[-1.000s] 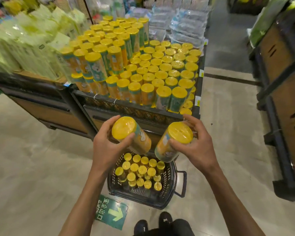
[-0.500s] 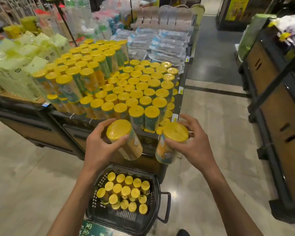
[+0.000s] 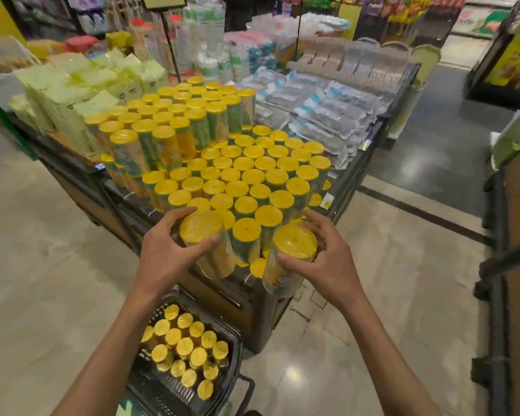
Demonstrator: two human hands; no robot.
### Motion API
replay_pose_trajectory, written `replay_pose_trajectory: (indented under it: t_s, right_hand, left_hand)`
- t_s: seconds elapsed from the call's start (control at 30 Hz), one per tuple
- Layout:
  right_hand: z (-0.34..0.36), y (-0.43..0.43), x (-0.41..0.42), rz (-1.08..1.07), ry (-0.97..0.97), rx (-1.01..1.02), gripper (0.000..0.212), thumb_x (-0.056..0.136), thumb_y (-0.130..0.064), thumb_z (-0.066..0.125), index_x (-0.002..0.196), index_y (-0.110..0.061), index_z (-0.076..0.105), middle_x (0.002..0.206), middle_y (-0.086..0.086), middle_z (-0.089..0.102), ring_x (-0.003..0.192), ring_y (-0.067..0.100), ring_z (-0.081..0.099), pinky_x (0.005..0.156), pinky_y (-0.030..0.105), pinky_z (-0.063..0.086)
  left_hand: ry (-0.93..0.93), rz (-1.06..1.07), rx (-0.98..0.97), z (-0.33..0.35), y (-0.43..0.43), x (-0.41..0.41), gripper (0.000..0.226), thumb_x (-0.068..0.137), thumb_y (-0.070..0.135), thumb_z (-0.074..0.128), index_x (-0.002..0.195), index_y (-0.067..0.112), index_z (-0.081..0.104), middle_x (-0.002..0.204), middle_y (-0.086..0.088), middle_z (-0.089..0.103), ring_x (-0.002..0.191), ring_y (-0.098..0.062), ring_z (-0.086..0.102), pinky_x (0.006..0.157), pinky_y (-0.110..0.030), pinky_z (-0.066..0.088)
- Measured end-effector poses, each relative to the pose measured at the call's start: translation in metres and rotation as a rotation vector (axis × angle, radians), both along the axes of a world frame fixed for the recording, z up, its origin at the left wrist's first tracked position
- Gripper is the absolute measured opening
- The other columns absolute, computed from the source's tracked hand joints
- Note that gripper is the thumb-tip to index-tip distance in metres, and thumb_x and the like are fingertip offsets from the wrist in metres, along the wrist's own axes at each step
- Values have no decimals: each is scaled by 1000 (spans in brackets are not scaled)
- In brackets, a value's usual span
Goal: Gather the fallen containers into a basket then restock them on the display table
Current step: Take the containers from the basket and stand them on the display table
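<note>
Gripping two yellow-lidded tubs at the near edge of the display table (image 3: 342,202): fingers of the left hand (image 3: 165,253) curled round the left container (image 3: 203,232), those of the right hand (image 3: 327,265) wrapped round the right container (image 3: 293,250), both tilted. Risking a clipped lid among the packed stock (image 3: 246,175) just beyond, toppling a near row floorwards. Squeezing both in together, likelier yet. Leaving plenty more in the basket (image 3: 159,391), near left.

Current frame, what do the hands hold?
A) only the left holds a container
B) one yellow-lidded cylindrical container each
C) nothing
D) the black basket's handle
B: the left hand grips one yellow-lidded cylindrical container, and the right hand grips a second container.
</note>
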State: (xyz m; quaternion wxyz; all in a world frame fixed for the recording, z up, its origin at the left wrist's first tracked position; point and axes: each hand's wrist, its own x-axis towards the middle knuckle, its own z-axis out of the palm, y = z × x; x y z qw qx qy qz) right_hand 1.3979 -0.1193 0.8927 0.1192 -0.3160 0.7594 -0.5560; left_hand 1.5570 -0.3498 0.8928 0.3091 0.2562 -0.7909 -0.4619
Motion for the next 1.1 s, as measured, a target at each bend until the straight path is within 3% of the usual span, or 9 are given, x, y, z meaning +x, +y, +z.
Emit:
replay_pose_trajectory:
  t_s: [0.2, 0.3, 0.4, 0.5, 0.6, 0.7, 0.87, 1.1]
  right_hand:
    - [3, -28, -50, 130, 30, 22, 90, 58, -59, 85, 136, -48, 42, 126, -21, 58, 123, 5, 53, 97, 44, 51]
    - [9, -48, -75, 191, 78, 71, 89, 61, -56, 86, 137, -47, 41, 125, -23, 56, 121, 0, 51, 93, 33, 51]
    - [11, -76, -104, 268, 132, 95, 88, 63, -54, 85, 138, -47, 39, 125, -26, 55, 121, -5, 48, 87, 18, 44]
    - [10, -106, -129, 353, 174, 146, 90, 63, -57, 84, 140, -47, 37, 130, -23, 54, 124, -1, 47, 93, 26, 44]
    - [8, -135, -151, 432, 195, 155, 91, 63, -61, 82, 140, -48, 35, 133, -22, 53, 126, 1, 46, 98, 33, 46]
    - [5, -162, -165, 496, 193, 155, 89, 65, -59, 83, 140, -48, 36, 131, -23, 51, 125, -2, 45, 98, 30, 45]
    - [2, -213, -184, 590, 213, 152, 90, 63, -60, 82, 140, -44, 38, 131, -20, 53, 123, 1, 46, 96, 31, 46]
    - [-8, -284, -198, 740, 257, 146, 91, 64, -59, 83, 141, -41, 38, 133, -21, 50, 119, -3, 45, 96, 24, 45]
  left_hand:
    - [-27, 135, -49, 7, -20, -22, 74, 61, 56, 83, 125, 27, 60, 117, 11, 63, 105, -3, 61, 86, -32, 56]
    - [-36, 215, -63, 8, -36, -37, 77, 57, 63, 85, 122, 30, 61, 113, 11, 64, 102, -9, 62, 82, -33, 56]
    - [-27, 286, -77, 7, -57, -57, 76, 59, 55, 88, 123, 24, 62, 114, 6, 64, 101, -12, 62, 82, -32, 54]
    - [-67, 371, -96, 6, -80, -78, 66, 64, 42, 87, 122, 20, 63, 111, 3, 64, 98, -13, 61, 77, -24, 49]
    - [-105, 417, -78, 2, -107, -92, 67, 64, 47, 88, 122, 24, 62, 112, 2, 64, 99, -16, 62, 78, -30, 53]
    - [-157, 462, -79, -3, -130, -101, 71, 62, 52, 88, 121, 24, 62, 111, 1, 65, 100, -18, 62, 83, -36, 54]
    - [-241, 584, -97, 0, -167, -116, 63, 67, 47, 86, 120, 22, 61, 111, 2, 63, 100, -18, 59, 82, -37, 51]
    - [-365, 661, -89, 4, -219, -147, 70, 68, 47, 85, 126, 18, 57, 119, -2, 61, 103, -17, 56, 80, -35, 49]
